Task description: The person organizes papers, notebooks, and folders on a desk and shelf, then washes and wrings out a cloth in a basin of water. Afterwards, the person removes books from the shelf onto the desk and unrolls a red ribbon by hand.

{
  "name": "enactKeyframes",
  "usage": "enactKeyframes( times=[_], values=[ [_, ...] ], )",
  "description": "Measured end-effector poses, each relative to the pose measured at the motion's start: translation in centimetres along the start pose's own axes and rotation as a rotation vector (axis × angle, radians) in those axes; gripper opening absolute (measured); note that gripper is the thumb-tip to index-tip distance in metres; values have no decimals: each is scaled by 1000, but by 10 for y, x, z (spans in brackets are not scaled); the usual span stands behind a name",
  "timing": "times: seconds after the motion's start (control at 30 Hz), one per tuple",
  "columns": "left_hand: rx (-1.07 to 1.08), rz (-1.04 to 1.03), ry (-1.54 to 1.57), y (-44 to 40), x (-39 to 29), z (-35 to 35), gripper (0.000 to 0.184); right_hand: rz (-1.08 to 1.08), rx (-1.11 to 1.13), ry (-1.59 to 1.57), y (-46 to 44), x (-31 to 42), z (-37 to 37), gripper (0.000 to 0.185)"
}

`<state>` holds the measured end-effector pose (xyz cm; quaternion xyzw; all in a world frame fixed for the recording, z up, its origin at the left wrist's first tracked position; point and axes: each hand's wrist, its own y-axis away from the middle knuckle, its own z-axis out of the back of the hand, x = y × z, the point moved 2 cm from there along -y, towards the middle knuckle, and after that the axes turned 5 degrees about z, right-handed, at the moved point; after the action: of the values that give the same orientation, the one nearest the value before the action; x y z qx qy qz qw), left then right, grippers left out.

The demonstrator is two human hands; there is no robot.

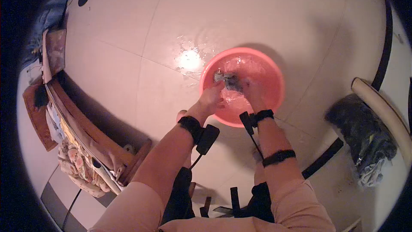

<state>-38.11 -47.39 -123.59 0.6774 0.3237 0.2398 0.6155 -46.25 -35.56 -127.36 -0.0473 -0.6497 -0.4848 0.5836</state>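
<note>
A round pink-red basin (278,99) stands on the floor with water in it. Inside it is a wet, dark grey piece of cloth (233,83), bunched up; its exact kind does not show. My left hand (212,96) reaches over the basin's near left side, its fingers closed on the left end of the cloth. From the near right, my right hand (253,92) grips the cloth's right end, with its fingertips partly hidden. Both wrists wear black straps with small dark devices.
Wet splashes (189,60) shine on the tiled floor left of the basin. A wooden piece of furniture (94,133) with piled fabrics (79,167) is at left. At right lies a dark bundle in plastic (362,133) beside a curved beige edge (382,111).
</note>
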Motion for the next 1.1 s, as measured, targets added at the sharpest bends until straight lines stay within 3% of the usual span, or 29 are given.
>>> enactKeyframes(
  times=[0.07, 0.1, 0.13, 0.17, 0.2, 0.23, 0.27, 0.3, 0.37, 0.4, 0.43, 0.47, 0.5, 0.57, 0.6, 0.67, 0.7, 0.77, 0.8, 0.87, 0.97, 1.1],
  values=[
    [-47, -11, -18, -25, 4, 6, 37, 109, 188, 60, 2, 1, 5, 28],
    [119, 13, 37, -50, 12, 17, 37, 109, 189, 69, 10, 7, 5, 28],
    [284, 35, 91, -63, 16, 20, 36, 104, 271, -123, 24, 22, -2, 23],
    [288, 37, 95, -52, 13, 12, 36, 96, 351, -317, 35, 35, -5, 19],
    [162, -60, 22, -29, 5, -1, 34, 90, 350, -313, 40, 46, -3, 19],
    [37, -158, -53, -14, 1, -9, 32, 0, 160, -263, 43, 54, 4, 19],
    [43, -161, -55, -19, 7, -11, 32, -83, -30, -213, 44, 58, 10, 21],
    [37, -221, 50, -28, 13, -9, 31, -77, -34, -213, 39, 44, 11, 21],
    [29, -287, 151, -32, 19, -7, 30, -164, -248, -575, 22, 1, 9, 30],
    [147, -223, 160, -28, 22, -11, 28, -158, -248, -582, 19, -2, 5, 30],
    [263, -156, 170, -24, 24, -16, 27, -90, -232, -789, 17, -4, -1, 33],
    [199, -49, 154, -27, 27, -19, 28, -20, -212, -993, 16, 3, -5, 35],
    [196, -51, 153, -27, 27, -20, 28, -20, -210, -995, 18, 7, -6, 35],
    [15, -105, 93, -26, 28, -19, 37, -155, -51, -1269, 26, 12, -8, 31],
    [19, -101, 98, -26, 25, -21, 37, -158, -53, -1261, 29, 10, -9, 31],
    [-281, -63, -21, -25, 19, -15, 53, -249, -113, -1042, 36, 10, -10, 23],
    [-277, -61, -17, -23, 20, -14, 53, -249, -114, -1035, 37, 12, -10, 23],
    [69, 105, 181, -13, 21, -19, 63, -279, -187, -840, 41, 22, -9, 21],
    [71, 104, 181, -5, 19, -19, 63, -277, -188, -839, 42, 30, -8, 21],
    [461, 278, 263, 20, 16, -30, 67, -232, -154, -861, 46, 48, -5, 18],
    [494, 147, 47, 57, 9, -35, 60, -125, -81, -667, 55, 59, 1, 18],
    [494, 150, -191, 88, 7, -35, 49, -165, 67, -670, 72, 76, 15, 18]
  ],
)
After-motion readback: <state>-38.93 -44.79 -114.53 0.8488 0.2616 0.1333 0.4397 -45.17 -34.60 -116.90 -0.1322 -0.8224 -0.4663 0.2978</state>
